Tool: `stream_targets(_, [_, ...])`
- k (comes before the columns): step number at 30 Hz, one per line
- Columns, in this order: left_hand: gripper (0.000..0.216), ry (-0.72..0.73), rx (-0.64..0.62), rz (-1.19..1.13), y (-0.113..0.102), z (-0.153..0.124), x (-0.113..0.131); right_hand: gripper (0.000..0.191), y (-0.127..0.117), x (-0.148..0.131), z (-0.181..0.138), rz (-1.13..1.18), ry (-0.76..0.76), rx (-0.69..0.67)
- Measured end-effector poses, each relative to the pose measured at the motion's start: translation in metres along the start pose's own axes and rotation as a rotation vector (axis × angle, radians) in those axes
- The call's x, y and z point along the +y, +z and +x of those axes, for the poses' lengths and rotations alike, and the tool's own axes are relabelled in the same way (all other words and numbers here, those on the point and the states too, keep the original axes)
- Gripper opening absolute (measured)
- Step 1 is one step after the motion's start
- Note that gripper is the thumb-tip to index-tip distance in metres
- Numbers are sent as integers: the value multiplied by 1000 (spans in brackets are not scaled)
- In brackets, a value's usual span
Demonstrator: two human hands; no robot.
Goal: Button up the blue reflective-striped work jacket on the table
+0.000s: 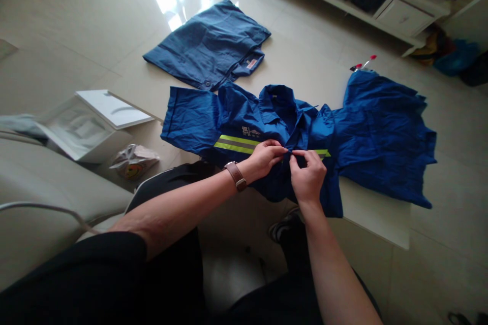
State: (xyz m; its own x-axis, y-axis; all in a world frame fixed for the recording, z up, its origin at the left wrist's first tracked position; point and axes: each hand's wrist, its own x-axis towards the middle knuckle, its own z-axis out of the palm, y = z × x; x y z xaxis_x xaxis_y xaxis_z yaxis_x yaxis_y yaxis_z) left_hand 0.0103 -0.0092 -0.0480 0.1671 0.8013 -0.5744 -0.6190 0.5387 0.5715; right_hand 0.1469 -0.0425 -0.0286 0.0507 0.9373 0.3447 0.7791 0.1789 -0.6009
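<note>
Both arms extended forward, forearms bare, converging. Left forearm (183,210) slants up and right from lower left; right forearm (333,264) climbs more steeply from the bottom edge, leaning left. Left hand (265,158): wrist roughly in line with forearm, thumb and forefinger pinched, pointing right, other fingers curled. Right hand (309,175): forefinger and thumb reach left, bowed, small gap between them behind the tips; remaining fingers folded in. Fingertips of both hands close together; whether they touch, unclear.
</note>
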Motion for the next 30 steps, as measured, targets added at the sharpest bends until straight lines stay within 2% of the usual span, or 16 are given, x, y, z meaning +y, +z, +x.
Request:
stream_targets(18, [36,24,25,-143,6,-5,-1,11,0,0,1,41,66,38])
stream_targets(30, [33,-7,19,-81,3,-1,0,11,2,0,-2,72,62,80])
